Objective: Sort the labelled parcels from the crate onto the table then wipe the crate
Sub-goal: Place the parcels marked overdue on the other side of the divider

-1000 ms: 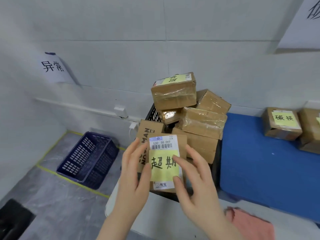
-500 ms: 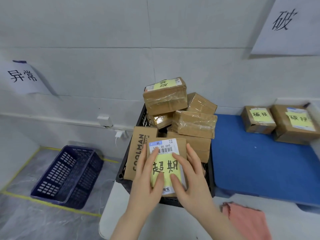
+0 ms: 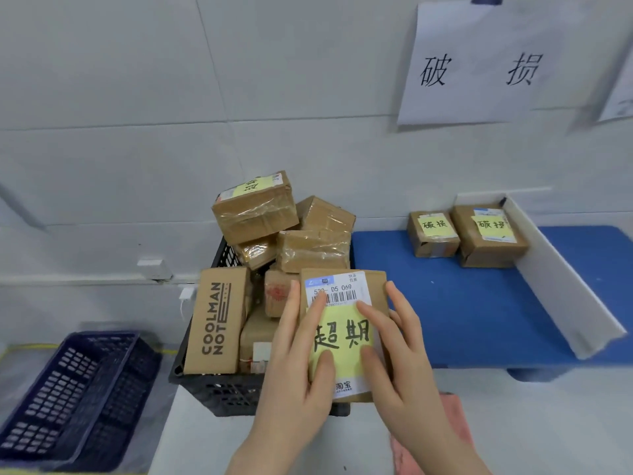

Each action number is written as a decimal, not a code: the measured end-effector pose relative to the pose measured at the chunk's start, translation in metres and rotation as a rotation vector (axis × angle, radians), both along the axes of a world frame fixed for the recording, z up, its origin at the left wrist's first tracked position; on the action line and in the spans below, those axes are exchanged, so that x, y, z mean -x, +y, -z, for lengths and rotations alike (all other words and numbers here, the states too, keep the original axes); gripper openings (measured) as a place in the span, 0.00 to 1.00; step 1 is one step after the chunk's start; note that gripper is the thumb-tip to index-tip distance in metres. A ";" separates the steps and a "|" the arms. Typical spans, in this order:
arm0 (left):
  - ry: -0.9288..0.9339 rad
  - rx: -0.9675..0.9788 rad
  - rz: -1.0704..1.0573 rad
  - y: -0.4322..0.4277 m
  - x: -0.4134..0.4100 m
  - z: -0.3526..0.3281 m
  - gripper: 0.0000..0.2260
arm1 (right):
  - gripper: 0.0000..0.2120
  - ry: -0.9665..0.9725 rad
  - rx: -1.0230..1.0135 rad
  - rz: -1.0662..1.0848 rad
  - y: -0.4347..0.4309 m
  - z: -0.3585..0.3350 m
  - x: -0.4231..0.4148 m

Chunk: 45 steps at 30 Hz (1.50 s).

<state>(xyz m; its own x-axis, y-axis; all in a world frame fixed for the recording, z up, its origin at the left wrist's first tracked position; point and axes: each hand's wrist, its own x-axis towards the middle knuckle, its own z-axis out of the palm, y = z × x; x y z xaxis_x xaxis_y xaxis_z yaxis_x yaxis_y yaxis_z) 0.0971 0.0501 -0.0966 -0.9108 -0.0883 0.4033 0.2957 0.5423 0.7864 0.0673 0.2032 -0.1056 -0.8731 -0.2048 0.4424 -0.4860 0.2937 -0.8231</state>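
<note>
While left hand [image 3: 294,368] and right hand [image 3: 402,368] pinch it, parcel [image 3: 376,286] upright, long axis vertical, barcode [image 3: 339,297] end up.

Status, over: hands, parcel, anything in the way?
Gripping 超期 parcel with left hand and right hand, at the black crate. Crate piled with more parcels. Nothing blocks the blue mat.

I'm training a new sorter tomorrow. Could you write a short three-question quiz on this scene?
1. True or false: the left hand and the right hand both hold the 超期 parcel.
2. How many parcels lie on the blue mat? A) one B) two C) four
3. Fill in: the wall sign above the mat reads ___.

Key: 1 true; 2 B; 3 破损.
</note>
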 end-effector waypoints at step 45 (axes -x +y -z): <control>-0.094 0.011 0.348 0.449 0.225 -0.042 0.29 | 0.22 -0.046 -0.039 0.340 0.458 -0.054 0.178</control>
